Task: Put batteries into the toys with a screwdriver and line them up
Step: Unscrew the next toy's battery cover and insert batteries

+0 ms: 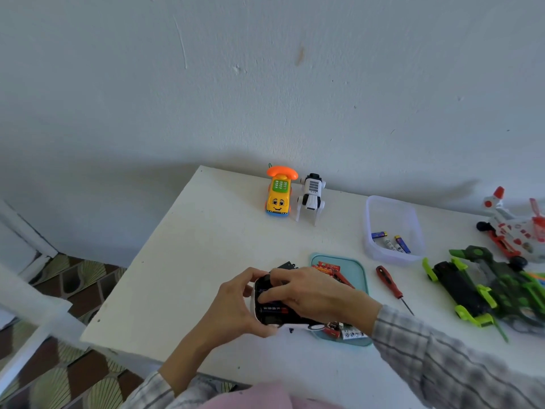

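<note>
On the white table, near its front edge, the left hand grips the white and black toy from the side, with its fingers curled around the shell, and the open battery bay faces up. The right hand lies over the bay with its fingers curled down on a battery; I think it is pressing a cell into place. To do this well, each cell should go in with the flat end against the spring, and the left hand should keep the toy level so that the seated cells do not jump out. The screwdriver lies to the right, untouched, well apart from the hands, beside the teal lid. The right hand hides most of the bay, so the number of seated cells cannot be told. The small black piece behind the hands may be the bay cover, but this is not sure.
</note>
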The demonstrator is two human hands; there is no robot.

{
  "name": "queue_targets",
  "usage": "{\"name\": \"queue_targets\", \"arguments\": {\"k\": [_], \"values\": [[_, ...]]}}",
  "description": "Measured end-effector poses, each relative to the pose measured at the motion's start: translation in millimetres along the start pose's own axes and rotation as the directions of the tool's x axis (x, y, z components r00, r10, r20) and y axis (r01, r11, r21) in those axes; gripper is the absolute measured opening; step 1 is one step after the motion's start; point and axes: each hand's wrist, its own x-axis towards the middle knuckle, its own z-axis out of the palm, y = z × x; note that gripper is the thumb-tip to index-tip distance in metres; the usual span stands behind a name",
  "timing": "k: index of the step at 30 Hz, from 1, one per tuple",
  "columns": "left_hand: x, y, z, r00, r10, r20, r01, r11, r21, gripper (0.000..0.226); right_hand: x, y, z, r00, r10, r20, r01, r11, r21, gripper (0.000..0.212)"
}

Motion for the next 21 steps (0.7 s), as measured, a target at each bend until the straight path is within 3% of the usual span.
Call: {"name": "queue_targets", "arguments": {"k": [7,13,16,19,21], "values": [[5.6,2.7,-0.7,1.0,0.005,0.026,-0.005,1.0,0.002,0.065,14.8,9.0,-1.0,0.991,-0.081,0.106,0.08,0.997,0.009,0.034],[6.1,1.4,-1.7,0.999,-0.02,0.039,0.02,1.0,0.006,0.065,17.1,15.5,-3.6,0.999,-0.007,0.047,-0.005,0.964,0.268,0.022],[5.1,2.5,-1.9,0.998,-0.035,0.044,0.035,0.999,-0.001,0.064,11.2,15.1,-2.3,0.997,0.007,-0.082,0.021,0.942,0.335,0.005],[6.1,2.5,-1.8,0.998,-0.046,0.042,0.046,0.999,-0.008,0.067,1.1,16.5,5.7,0.983,0.103,-0.151,-0.031,0.909,0.416,0.015],[6.9,1.5,-2.0,0.998,-0.048,0.041,0.048,0.999,-0.008,0.068,-1.7,17.0,10.3,0.95,0.262,-0.17,-0.104,0.779,0.618,0.014]]}}
